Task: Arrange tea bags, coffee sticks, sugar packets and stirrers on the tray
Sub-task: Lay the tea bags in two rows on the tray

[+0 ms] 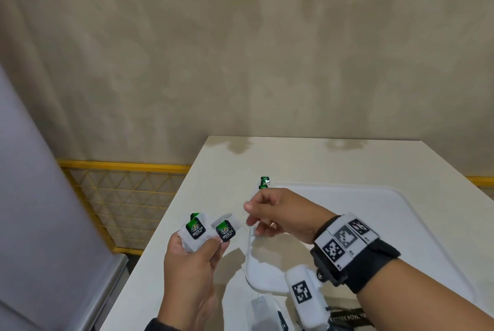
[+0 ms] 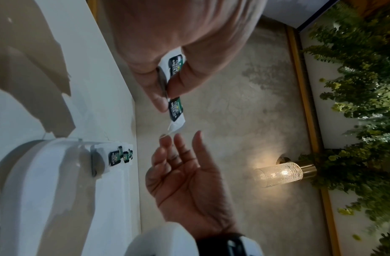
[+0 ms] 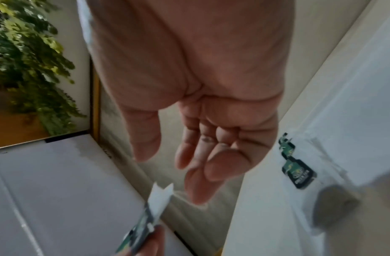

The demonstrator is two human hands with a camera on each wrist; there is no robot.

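Note:
My left hand (image 1: 196, 243) pinches a fan of several green tea bags (image 1: 199, 229) above the table's left edge; the left wrist view shows thumb and fingers clamped on these held bags (image 2: 175, 104). My right hand (image 1: 250, 214) hovers just right of them, fingers relaxed and empty, its palm (image 2: 185, 173) spread in the left wrist view. The white tray (image 1: 387, 223) lies on the table under my right forearm. Two more tea bags (image 1: 264, 182) lie at the tray's far left corner, also visible as a tagged pair (image 3: 298, 173) in the right wrist view.
The white table (image 1: 294, 157) stands against a beige wall. More tea bags (image 1: 263, 309) and a dark coffee stick (image 1: 346, 318) lie at the near edge below the tray. A yellow wire rack (image 1: 120, 197) stands off the table's left side.

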